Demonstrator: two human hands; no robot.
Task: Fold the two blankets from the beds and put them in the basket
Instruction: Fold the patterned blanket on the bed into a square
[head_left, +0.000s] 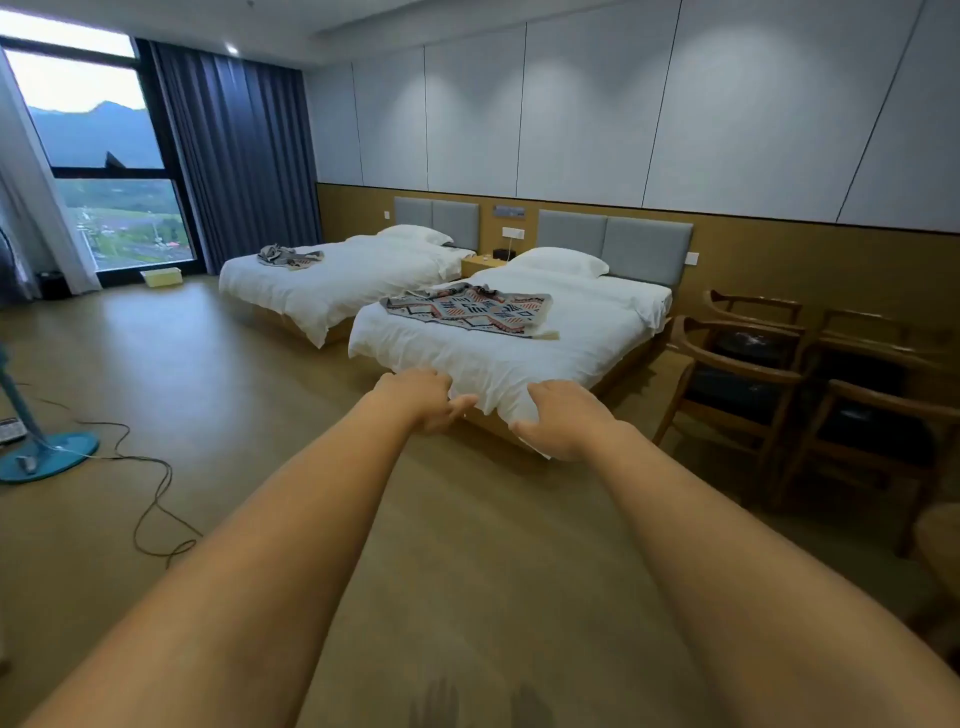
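A patterned blanket (470, 309) with grey, orange and black shapes lies spread out on the nearer bed (587, 338). A second, greyish blanket (291, 256) sits crumpled on the farther bed (337, 280). By the window a pale yellow basket (162, 277) stands on the floor. Both my arms stretch forward at chest height. My left hand (421, 405) and my right hand (566, 421) hang in the air in front of the nearer bed's foot, fingers loosely curled, holding nothing. They overlap the bed's corner in the picture but are well short of it.
Several wooden chairs (748, 374) with dark seats stand to the right of the nearer bed. A blue fan base (47, 457) with a trailing cable (150, 499) sits on the floor at the left. A nightstand (480, 264) stands between the beds. Dark curtains (234, 156) flank the window.
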